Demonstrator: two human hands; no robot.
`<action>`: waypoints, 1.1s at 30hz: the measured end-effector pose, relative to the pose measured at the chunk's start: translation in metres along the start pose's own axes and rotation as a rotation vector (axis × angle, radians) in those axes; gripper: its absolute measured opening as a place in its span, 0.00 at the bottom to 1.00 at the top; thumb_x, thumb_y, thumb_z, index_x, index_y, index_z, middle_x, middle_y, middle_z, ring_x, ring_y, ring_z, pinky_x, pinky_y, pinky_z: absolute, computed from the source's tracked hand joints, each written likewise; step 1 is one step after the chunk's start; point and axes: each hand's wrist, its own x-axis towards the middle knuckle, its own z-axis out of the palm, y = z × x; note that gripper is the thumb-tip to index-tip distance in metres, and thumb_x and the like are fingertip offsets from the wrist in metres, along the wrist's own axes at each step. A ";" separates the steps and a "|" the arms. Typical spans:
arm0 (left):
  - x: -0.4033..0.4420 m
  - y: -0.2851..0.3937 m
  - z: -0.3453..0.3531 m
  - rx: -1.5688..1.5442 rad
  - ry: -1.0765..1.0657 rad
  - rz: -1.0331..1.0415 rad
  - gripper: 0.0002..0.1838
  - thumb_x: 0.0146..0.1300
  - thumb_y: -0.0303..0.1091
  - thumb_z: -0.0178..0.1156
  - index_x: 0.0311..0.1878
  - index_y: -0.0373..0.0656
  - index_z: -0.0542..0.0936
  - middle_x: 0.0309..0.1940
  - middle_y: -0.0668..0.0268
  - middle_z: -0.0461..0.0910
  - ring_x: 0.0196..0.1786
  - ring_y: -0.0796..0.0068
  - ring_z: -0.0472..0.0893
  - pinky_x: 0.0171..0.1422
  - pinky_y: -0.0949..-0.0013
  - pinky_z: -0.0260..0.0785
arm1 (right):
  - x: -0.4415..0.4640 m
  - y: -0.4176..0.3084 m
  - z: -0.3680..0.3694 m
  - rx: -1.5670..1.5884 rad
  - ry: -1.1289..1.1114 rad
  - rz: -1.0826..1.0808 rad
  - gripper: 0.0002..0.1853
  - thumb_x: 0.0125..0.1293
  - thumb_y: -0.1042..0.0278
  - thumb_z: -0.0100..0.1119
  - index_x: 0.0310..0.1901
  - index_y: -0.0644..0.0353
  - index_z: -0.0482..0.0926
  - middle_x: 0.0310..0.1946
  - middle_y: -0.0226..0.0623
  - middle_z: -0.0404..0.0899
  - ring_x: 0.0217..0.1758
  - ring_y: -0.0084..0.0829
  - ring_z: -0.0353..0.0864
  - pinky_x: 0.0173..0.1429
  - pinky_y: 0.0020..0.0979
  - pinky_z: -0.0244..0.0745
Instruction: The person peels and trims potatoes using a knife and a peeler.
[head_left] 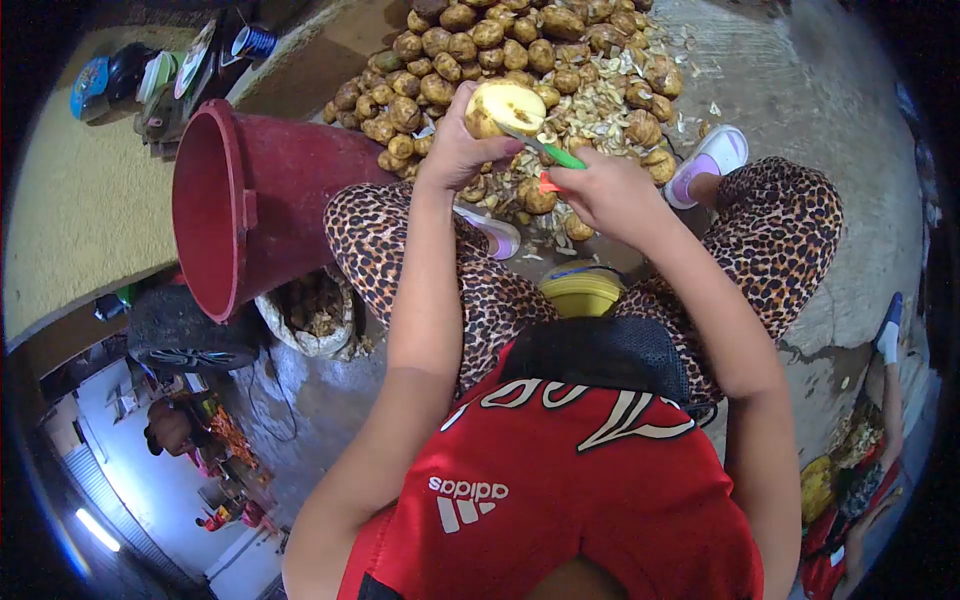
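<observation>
Above the heap of brown potatoes [480,45], my left hand [462,145] holds a large potato [507,106] with a pale cut face and some brown spots. My right hand [607,192] is closed round the green handle of a knife [560,155]. The knife's blade touches the lower edge of the potato. Part of the handle is hidden under my right fingers, and a small orange piece shows beside them. Pale peelings [590,95] lie scattered among the potatoes, in front of my feet.
A large red bucket [290,190] lies tipped at the left, beside an open white sack [345,335]. Between my legs stands a yellow container [582,293]. A tire [175,325] is at the lower left. Other people [172,428] sit farther off, with another person [860,520] at the lower right.
</observation>
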 end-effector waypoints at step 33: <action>0.002 -0.003 0.005 0.100 0.007 -0.047 0.33 0.45 0.39 0.68 0.53 0.44 0.61 0.36 0.62 0.75 0.30 0.74 0.79 0.17 0.79 0.64 | 0.006 0.010 0.002 0.194 -0.043 -0.011 0.05 0.54 0.68 0.53 0.31 0.59 0.73 0.24 0.46 0.73 0.32 0.46 0.76 0.37 0.43 0.71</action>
